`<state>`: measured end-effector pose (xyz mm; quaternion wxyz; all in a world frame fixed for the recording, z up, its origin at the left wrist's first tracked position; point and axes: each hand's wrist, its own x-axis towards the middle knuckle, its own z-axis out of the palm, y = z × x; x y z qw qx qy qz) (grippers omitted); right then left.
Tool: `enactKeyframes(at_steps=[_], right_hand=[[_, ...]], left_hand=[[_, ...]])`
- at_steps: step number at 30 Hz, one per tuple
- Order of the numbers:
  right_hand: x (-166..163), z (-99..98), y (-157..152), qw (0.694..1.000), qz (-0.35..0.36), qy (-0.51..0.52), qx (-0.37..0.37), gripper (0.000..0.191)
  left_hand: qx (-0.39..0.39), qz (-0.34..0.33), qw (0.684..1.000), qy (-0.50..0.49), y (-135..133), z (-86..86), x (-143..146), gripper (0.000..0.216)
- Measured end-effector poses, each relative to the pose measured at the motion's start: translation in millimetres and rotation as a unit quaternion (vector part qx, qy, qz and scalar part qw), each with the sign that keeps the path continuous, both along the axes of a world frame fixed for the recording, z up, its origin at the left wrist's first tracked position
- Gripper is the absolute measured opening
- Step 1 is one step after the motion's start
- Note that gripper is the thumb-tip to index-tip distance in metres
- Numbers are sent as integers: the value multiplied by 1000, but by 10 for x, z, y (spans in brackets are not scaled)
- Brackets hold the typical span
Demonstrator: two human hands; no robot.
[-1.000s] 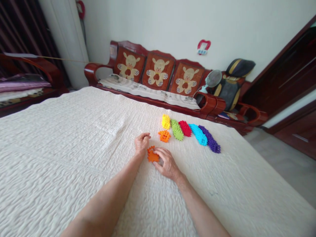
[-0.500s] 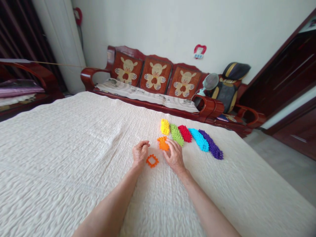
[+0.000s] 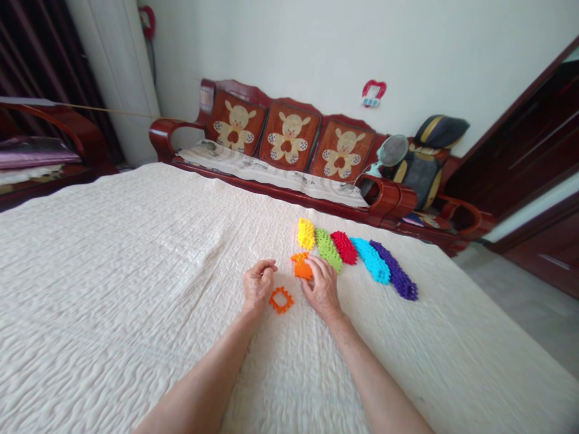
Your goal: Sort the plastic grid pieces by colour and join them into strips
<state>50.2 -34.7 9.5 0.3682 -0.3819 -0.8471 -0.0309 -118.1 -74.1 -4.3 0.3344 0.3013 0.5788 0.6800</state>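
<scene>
My right hand (image 3: 322, 284) has its fingers around an orange interlocking plastic piece (image 3: 301, 267), held just above or against the white cover. On the cover between my hands lies a flat orange square frame (image 3: 281, 299) with knobbed edges and an open middle. My left hand (image 3: 259, 282) rests to the left of that frame, its fingers curled into a loose fist. Whatever is inside the fist, if anything, is hidden. Beyond my right hand are rows of similar pieces: yellow (image 3: 306, 234), green (image 3: 329, 250), red (image 3: 344, 248), light blue (image 3: 371, 260) and purple (image 3: 394, 270).
A white quilted cover (image 3: 136, 289) spreads across the wide surface before me. Behind it stands a wooden sofa (image 3: 176, 135) with bear-patterned cushions (image 3: 289, 135). A small fan (image 3: 392, 150) and a dark-and-yellow padded seat (image 3: 420, 178) are at the right.
The view has shifted slightly, so the scene sits a little differently in the picture. My hands keep nearly the same pose, and the right one still holds the orange piece.
</scene>
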Motion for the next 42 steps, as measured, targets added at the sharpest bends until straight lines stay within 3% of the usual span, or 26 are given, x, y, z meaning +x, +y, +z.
enactKeyframes(at_steps=[6,9,13,16,21,25,29,34,42], right_hand=[[-1,34,-61,1000,21,21,1,41],[-41,56,-184,993,103,29,-40,41],[-156,99,-360,959,246,-17,-138,50],[-228,154,-436,942,281,-50,-174,58],[-263,198,-458,939,281,-80,-180,49],[-246,150,-403,948,264,-47,-172,32],[-198,97,-323,958,195,-12,-210,49],[-169,95,-303,971,109,-56,-205,60],[-139,243,-353,956,150,-108,-228,53]], left_hand=[[5,15,1000,1,12,-4,-6,27],[15,42,999,-12,35,-28,-37,28],[26,66,997,-18,56,-57,-79,28],[29,65,997,-14,59,-68,-89,28],[28,59,998,1,85,-112,-92,30],[31,53,998,-3,95,-122,-91,30],[15,46,999,-4,74,-91,-86,30],[12,34,999,4,61,-82,-91,31],[5,33,999,10,43,-33,-89,30]])
